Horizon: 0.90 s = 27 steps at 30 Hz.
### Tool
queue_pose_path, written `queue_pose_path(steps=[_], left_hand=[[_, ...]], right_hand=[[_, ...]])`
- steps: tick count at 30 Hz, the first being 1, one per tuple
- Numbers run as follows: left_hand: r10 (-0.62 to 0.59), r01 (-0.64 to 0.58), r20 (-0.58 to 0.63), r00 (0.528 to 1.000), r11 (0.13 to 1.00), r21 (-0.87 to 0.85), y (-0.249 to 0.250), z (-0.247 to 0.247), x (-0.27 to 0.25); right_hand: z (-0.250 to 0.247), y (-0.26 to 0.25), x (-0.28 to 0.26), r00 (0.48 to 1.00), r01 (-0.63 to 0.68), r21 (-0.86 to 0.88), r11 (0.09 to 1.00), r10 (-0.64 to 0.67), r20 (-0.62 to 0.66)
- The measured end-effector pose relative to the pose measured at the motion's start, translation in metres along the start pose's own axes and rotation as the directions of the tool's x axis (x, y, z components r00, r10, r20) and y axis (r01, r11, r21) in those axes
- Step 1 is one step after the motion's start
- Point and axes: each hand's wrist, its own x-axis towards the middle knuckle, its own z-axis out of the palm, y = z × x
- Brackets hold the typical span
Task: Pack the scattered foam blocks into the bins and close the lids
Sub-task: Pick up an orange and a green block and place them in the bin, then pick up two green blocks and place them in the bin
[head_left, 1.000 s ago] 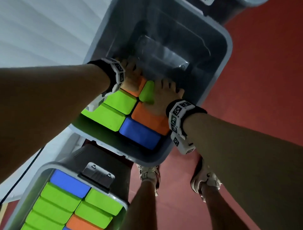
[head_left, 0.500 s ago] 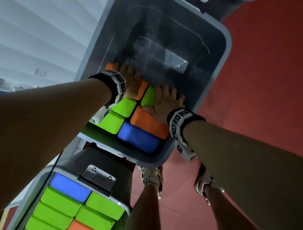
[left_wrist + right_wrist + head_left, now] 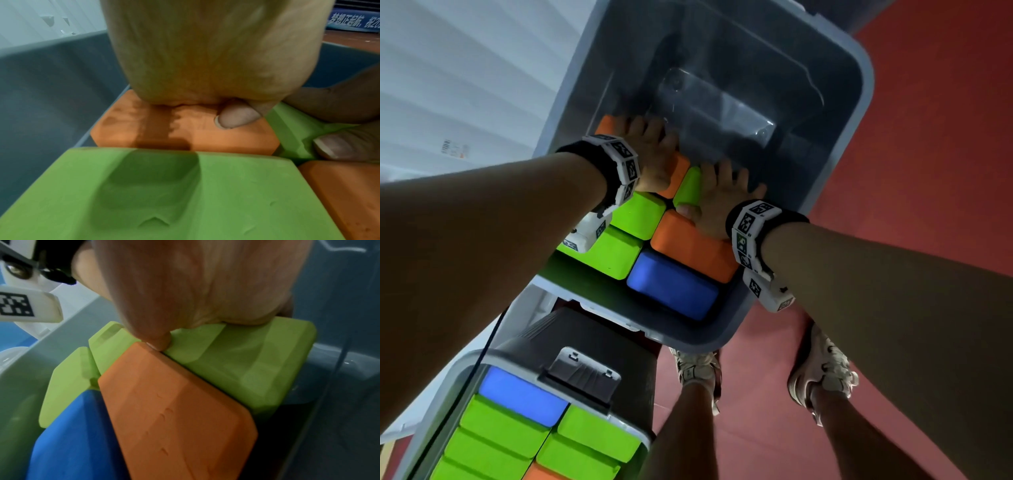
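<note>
Both hands are down inside the grey bin on the packed blocks. Left hand lies flat on the far orange block, fingers spread. Right hand covers the far green block, thumb at its near edge; can't tell how its fingers lie. A second bin – also full of blocks – sits nearer.

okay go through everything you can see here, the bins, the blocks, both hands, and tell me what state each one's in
Upper bin: open, no lid on, far part unfilled.
Lower bin: open, packed with blocks.
Far orange block: flat in the upper bin, under the left hand.
Far green block: held by the right hand, thumb on its near edge.
Blue block: lying flat by the near wall.
</note>
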Motion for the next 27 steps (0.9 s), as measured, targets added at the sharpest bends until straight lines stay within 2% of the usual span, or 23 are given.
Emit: queue_pose_path(steps=[4, 7, 9, 15, 18, 21, 23, 27], left_hand=[[-0.019, 0.018, 0.033, 0.999, 0.999, 0.032, 0.002, -0.005, -0.007], [-0.014, 0.015, -0.045, 0.999, 1.0, 0.021, 0.008, -0.013, -0.017], [0.007, -0.008, -0.044, 0.999, 1.0, -0.015, 0.016, -0.028, -0.028], [0.078, -0.078, 0.003, 0.997, 0.996, -0.04, 0.048, -0.1, -0.044], [0.188, -0.18, 0.097, 0.977, 0.98, -0.086, 0.092, -0.151, -0.043], [0.268, -0.266, 0.181, 0.946, 0.963, -0.037, 0.152, -0.205, -0.041], [0.315, -0.315, 0.146, 0.938, 0.949, -0.024, 0.193, -0.232, -0.039], [0.411, -0.406, 0.064, 0.91, 0.911, -0.069, 0.306, -0.276, -0.031]], right_hand=[[0.0, -0.004, -0.006, 1.0, -0.009, 0.01, 1.0, 0.008, 0.027], [-0.004, -0.006, -0.015, 0.999, -0.039, 0.031, 0.999, 0.038, 0.036], [-0.011, -0.007, -0.025, 0.995, -0.083, 0.093, 0.992, 0.077, 0.059], [-0.074, 0.024, -0.067, 0.982, 0.01, 0.124, 0.992, 0.013, -0.187], [-0.111, 0.074, -0.106, 0.976, -0.014, 0.194, 0.981, 0.055, -0.21], [-0.136, 0.136, -0.152, 0.977, -0.01, 0.186, 0.982, 0.05, -0.208], [-0.143, 0.179, -0.176, 0.973, -0.047, 0.179, 0.983, 0.086, -0.214], [-0.141, 0.292, -0.228, 0.958, -0.167, 0.237, 0.957, 0.214, -0.189]])
